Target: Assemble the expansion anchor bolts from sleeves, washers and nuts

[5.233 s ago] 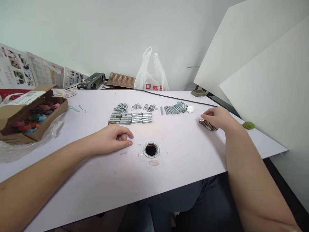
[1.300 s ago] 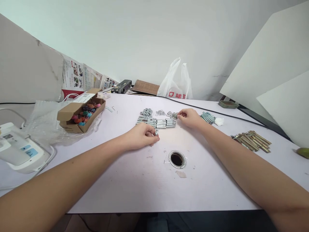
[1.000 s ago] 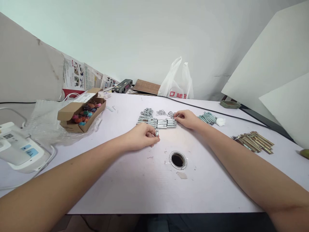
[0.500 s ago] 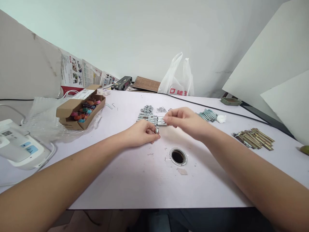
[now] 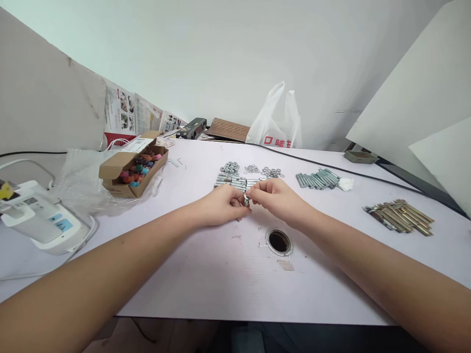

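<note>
My left hand is closed in a pinch around a small shiny metal sleeve, held upright just above the white table. My right hand meets it from the other side, thumb and forefinger pinched at the sleeve's top. Whatever those fingertips hold is too small and covered to name. Right behind both hands lie rows of silver metal sleeves, partly hidden by the fingers. Beyond them are a cluster of nuts, small thin rings and a pile of washers.
Silver threaded rods and brass-coloured bolts lie to the right. A round hole opens in the table near my right forearm. At left are an open carton and a white device. A black cable crosses the back.
My right hand has come down and left from above the sleeve rows to the sleeve in my left hand. The view has shifted slightly, uncovering the washers.
</note>
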`<control>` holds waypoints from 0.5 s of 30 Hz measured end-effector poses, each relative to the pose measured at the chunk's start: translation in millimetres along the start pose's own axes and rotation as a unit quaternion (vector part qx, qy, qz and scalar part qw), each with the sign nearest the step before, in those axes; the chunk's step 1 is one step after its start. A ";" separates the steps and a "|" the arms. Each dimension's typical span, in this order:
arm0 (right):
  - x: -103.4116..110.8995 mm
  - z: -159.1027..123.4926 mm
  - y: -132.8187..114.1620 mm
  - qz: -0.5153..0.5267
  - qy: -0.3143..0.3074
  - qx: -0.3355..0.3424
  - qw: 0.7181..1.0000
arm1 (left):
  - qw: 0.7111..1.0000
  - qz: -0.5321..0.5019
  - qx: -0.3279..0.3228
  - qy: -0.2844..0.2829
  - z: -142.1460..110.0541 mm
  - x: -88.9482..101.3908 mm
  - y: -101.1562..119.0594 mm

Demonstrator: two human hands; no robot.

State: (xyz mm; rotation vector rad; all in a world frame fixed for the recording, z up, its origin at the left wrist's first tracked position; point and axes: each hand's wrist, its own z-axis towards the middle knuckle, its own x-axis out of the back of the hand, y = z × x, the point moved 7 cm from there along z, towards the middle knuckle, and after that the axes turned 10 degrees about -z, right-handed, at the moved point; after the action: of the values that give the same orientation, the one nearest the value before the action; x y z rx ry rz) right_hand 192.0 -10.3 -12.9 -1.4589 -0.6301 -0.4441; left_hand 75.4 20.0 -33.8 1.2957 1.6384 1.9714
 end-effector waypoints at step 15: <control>79.6 111.4 24.7 -0.329 0.074 -0.058 0.940 | 0.999 0.009 0.009 0.031 -0.9 4.5 3.7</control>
State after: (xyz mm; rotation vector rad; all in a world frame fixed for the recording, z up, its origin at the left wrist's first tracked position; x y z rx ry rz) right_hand 254.6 109.8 18.7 -1.2818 -0.9819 -1.1165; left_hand 73.4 21.3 -28.4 1.2733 1.6829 2.0310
